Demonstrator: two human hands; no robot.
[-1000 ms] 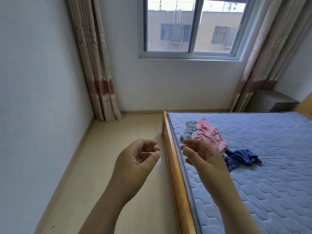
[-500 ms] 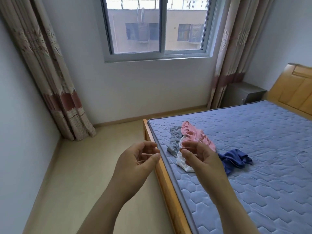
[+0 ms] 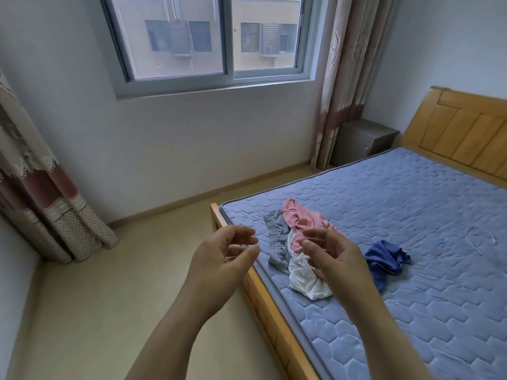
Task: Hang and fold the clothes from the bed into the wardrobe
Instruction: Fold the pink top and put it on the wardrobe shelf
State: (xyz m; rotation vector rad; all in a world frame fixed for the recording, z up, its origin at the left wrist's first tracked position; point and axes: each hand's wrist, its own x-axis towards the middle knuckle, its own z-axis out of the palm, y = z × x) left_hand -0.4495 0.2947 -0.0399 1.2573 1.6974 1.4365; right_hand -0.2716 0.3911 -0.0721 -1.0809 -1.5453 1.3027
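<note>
The bed stands at the right, the headboard at its far end. On the mattress, near the foot corner, lies a heap of clothes; a single garment lies right of it. Behind the bed a nightstand stands beside the right curtain. The window is left of this curtain.

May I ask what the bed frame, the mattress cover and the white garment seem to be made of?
The bed frame looks like varnished light wood, showing grain. The mattress cover is matte blue quilted fabric, stitched in hexagons. The white garment seems thin, slightly shiny cloth, perhaps synthetic.
</note>
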